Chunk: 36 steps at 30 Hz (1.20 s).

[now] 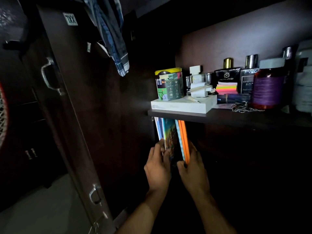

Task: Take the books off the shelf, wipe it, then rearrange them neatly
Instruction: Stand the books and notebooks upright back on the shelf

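Both hands are closed on one upright stack of books (172, 141), which stands in the dark compartment directly beneath the left end of the upper shelf board (228, 116). The left hand (157, 168) presses its fingers flat against the pale outer cover on the stack's left side, thumb toward the spines. The right hand (194, 169) mirrors it on the right, against the orange book (184, 141). Each grip is narrow and holds the stack; together they pinch it like a pair of bookends, probably so that all the volumes move as one block instead of fanning or toppling.

The books lean a little, tops toward the left. The picture-covered book (170, 137) sits in the middle, with thin blue-edged ones on either side. Whether the stack's foot rests on the lower shelf cannot be told; that floor is lost in shadow.

Judging by the task, the stack is either being drawn out for wiping or being set back, and this view alone does not settle which. No cloth is visible near the hands.

Along the upper shelf board's left front corner lies a white flat box (183, 105) carrying a printed tin (169, 85), with perfume bottles (227, 73) and a purple jar (267, 88) further right. The cupboard door (64, 98) stands open at the left.
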Motion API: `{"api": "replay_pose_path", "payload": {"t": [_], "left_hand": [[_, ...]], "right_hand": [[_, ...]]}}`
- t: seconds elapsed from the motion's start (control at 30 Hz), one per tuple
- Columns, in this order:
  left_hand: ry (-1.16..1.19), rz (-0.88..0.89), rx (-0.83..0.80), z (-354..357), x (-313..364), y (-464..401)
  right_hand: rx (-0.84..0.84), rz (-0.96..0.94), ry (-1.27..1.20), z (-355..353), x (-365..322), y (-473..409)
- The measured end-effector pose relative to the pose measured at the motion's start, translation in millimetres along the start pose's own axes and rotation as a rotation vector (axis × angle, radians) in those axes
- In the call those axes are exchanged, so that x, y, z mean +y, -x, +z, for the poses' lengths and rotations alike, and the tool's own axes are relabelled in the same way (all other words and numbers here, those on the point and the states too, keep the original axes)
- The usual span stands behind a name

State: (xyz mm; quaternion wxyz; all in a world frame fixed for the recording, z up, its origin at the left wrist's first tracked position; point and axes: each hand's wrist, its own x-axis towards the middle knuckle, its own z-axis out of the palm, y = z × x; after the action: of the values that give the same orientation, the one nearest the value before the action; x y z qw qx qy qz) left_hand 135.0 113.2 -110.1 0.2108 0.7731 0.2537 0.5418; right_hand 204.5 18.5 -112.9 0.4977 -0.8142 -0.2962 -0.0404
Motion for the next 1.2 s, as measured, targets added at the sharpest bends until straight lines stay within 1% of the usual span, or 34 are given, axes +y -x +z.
{"api": "replay_pose_path", "payload": {"t": [0.13,0.23,0.3,0.37,0.47,0.53,0.67,0.77,0.93,1.13,1.2], "left_hand": [[-0.008,-0.052,-0.031,11,-3,-12],[0.138,-0.136,-0.022,11,-4,-2],[0.158,-0.108,-0.013,14,0,15],[0.189,-0.163,-0.06,20,4,23],[0.253,-0.335,-0.172,29,-5,13],[0.268,-0.362,-0.232,34,-11,3],[0.324,-0.318,-0.297,36,-14,-3],[0.314,-0.265,-0.329,34,-17,-2],[0.324,-0.184,-0.384,31,-9,3],[0.384,-0.176,-0.422,27,-6,1],[0.51,-0.211,-0.481,22,-5,0]], "right_hand": [[-0.004,-0.003,0.014,1,0,0],[0.011,-0.028,0.031,2,0,0],[0.003,-0.067,0.015,5,0,1],[-0.018,-0.085,0.004,6,2,0],[-0.027,-0.097,0.049,8,3,0],[-0.034,-0.102,0.068,7,3,-1],[-0.059,-0.136,0.074,8,8,-3],[-0.091,-0.096,0.012,3,6,-4],[-0.057,-0.128,-0.053,-2,2,-1],[-0.064,-0.131,-0.085,-1,7,-2],[-0.054,-0.125,-0.11,-2,9,-4]]}}
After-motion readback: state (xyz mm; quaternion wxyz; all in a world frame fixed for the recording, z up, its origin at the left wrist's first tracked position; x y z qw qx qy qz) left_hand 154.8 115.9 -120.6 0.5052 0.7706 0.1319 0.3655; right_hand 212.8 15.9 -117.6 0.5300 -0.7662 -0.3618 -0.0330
